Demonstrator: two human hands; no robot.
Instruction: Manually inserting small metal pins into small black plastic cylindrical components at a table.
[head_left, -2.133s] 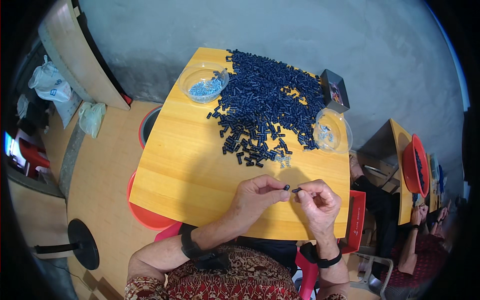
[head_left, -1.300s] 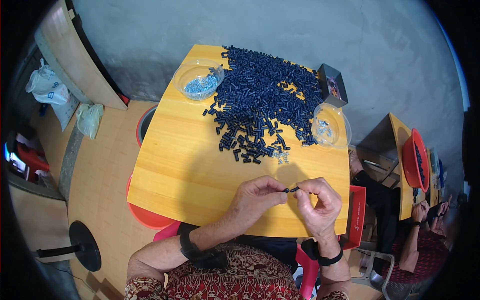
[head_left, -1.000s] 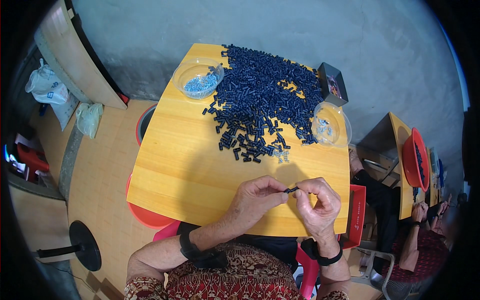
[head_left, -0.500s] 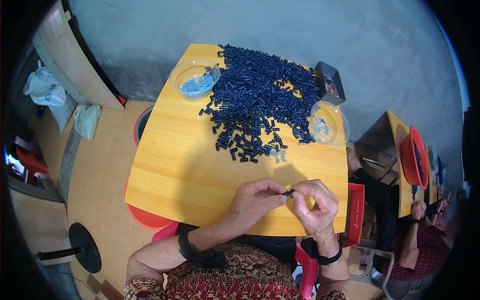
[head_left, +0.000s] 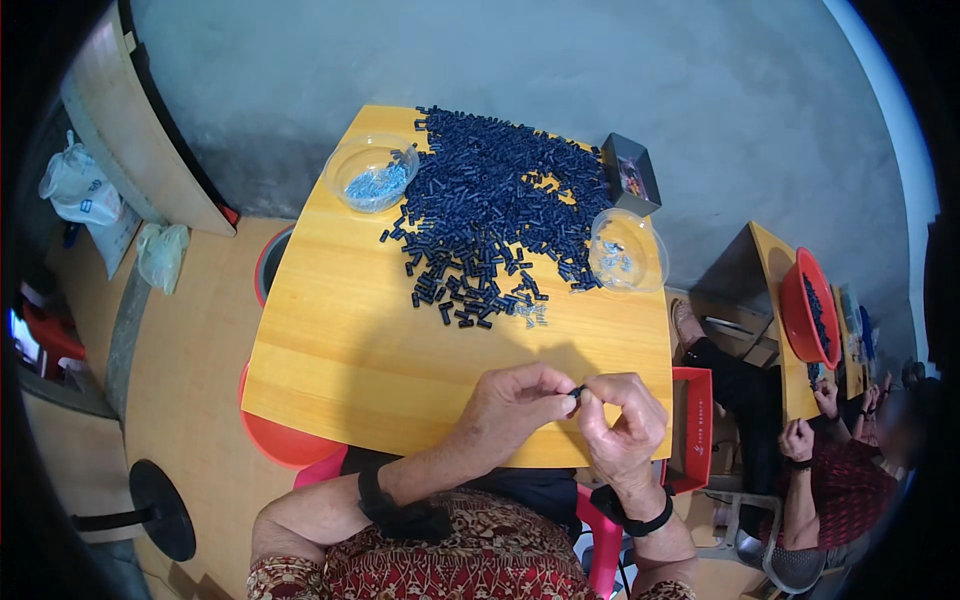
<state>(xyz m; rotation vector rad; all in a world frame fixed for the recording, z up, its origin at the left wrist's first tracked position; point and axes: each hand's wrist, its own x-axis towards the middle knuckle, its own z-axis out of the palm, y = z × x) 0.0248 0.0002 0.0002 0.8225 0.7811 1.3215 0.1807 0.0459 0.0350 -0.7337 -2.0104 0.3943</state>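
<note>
Lower frame, right of centre: left hand (head_left: 512, 408) and right hand (head_left: 625, 425), each grip pinched on a small black piece (head_left: 577, 391) between them, its long axis seemingly running sideways, though mostly hidden.

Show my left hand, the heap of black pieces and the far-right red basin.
Left hand (head_left: 507, 408), head view: back of the hand.
Heap of black pieces (head_left: 500, 182), head view: its middle.
Red basin (head_left: 793, 305), head view: left wall.

Yellow wooden table (head_left: 310, 340); on it, black pieces (head_left: 500, 180), small silvery parts (head_left: 534, 316), two clear bowls (head_left: 350, 157), dark box (head_left: 630, 151)
</note>
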